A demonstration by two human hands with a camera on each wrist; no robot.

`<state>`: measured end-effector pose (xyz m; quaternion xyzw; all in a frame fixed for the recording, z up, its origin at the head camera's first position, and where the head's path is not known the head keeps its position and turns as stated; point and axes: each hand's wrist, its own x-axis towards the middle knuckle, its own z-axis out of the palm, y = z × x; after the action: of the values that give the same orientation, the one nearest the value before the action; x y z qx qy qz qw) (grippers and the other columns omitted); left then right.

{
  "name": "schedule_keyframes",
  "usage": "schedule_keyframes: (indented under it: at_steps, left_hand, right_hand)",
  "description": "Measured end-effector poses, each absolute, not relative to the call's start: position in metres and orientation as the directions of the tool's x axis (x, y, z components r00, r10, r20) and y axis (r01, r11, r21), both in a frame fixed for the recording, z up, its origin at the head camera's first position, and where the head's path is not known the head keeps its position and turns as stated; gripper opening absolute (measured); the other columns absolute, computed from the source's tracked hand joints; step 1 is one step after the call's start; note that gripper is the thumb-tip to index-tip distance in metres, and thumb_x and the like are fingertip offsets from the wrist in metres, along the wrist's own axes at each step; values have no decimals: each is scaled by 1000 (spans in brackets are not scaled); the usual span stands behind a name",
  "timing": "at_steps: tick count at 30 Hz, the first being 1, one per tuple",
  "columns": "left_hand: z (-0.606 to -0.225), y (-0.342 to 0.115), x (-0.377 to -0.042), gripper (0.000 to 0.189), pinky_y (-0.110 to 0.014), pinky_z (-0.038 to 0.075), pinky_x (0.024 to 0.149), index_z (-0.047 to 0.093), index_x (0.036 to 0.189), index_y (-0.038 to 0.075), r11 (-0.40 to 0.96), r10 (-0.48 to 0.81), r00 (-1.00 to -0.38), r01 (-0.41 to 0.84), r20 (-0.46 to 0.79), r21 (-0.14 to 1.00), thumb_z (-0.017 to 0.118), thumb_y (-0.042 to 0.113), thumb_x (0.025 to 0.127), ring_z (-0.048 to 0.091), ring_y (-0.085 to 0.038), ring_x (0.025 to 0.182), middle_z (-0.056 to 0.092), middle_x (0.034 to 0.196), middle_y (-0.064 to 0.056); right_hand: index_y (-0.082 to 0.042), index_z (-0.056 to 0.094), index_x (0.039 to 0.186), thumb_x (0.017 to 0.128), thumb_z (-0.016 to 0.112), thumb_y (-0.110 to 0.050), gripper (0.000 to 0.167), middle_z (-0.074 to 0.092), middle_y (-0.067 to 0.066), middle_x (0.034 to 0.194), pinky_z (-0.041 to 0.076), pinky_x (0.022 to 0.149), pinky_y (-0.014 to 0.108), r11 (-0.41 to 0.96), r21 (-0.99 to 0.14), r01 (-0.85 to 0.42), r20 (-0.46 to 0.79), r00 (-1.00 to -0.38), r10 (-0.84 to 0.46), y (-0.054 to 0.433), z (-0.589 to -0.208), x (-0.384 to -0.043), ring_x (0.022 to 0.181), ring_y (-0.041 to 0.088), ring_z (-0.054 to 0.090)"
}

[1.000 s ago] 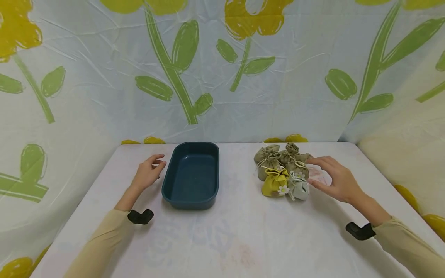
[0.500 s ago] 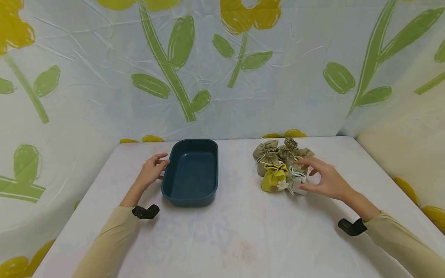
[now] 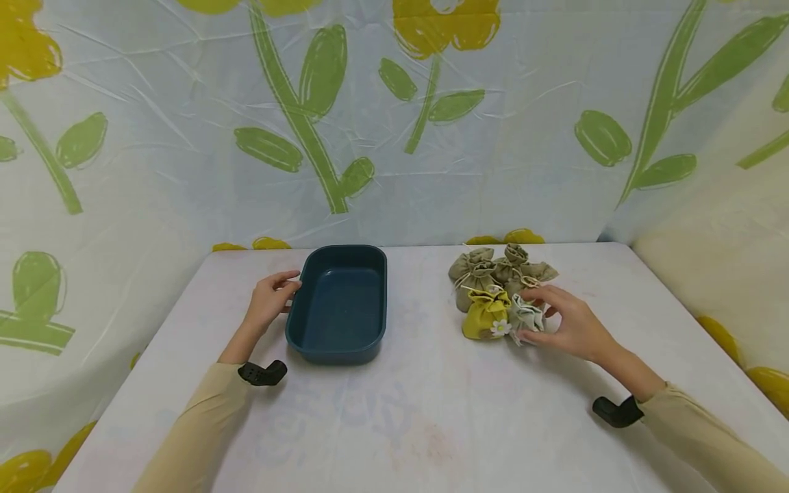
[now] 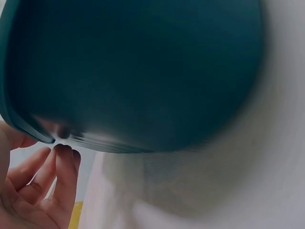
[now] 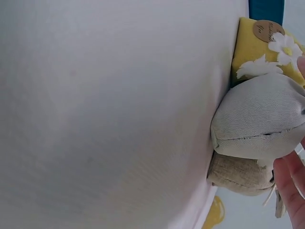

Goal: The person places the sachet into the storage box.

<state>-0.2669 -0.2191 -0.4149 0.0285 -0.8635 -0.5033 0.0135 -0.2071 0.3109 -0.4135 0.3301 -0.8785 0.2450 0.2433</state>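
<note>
In the head view, my right hand (image 3: 570, 325) has its thumb on the near side of a pale grey drawstring pouch (image 3: 526, 318) and its fingers bent round the far side. The right wrist view shows this pouch (image 5: 259, 117) standing on the table, fingertips against its flank. Directly left of it sits a yellow drawstring pouch (image 3: 483, 316) with a white flower. Several olive-brown pouches (image 3: 473, 274) crowd behind. My left hand (image 3: 269, 301) reaches the left rim of a dark blue rectangular basin (image 3: 335, 358), its fingers loosely extended at the edge.
A white cloth-covered table (image 3: 425, 411) lies under everything, the basin left of centre and the pouches to its right. Flower-printed fabric (image 3: 493, 171) stands behind the table and along both sides. Each wrist bears a black camera mount (image 3: 263, 373).
My right hand has moved left from beside the pouches to round the pale one. The left hand has come right, up to the basin's rim. The head view has shifted slightly.
</note>
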Motion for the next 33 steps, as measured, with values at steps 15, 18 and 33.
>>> schedule_keyframes:
  at_steps: [15, 18, 33]
  left_hand:
    - [-410, -218, -266, 44, -18, 52, 66, 52, 138, 7, 428, -72, -993, -115, -93, 896, 52, 27, 99, 59, -9, 81, 58, 127, -21]
    - [-410, -218, -266, 44, -18, 52, 66, 52, 138, 8, 420, -72, -992, -123, -102, 899, 52, 27, 99, 59, -8, 80, 58, 128, -21]
    - [-412, -218, -271, 46, -19, 50, 72, 47, 143, 14, 350, -79, -976, -218, -203, 911, 51, 30, 100, 58, -12, 89, 55, 132, -16]
  right_hand:
    - [-5, 67, 111, 59, 85, 8, 57, 66, 9, 107, 50, 66, 14, 601, -422, -678, 581, -712, -395, 315, -416, -208, 96, -15, 52]
    - [-4, 68, 111, 60, 85, 7, 54, 67, 14, 106, 51, 65, 16, 598, -453, -661, 574, -730, -371, 314, -415, -207, 96, -17, 51]
    - [3, 69, 106, 65, 82, 5, 43, 68, 22, 106, 48, 72, 10, 644, -483, -593, 558, -776, -294, 313, -413, -205, 96, -23, 48]
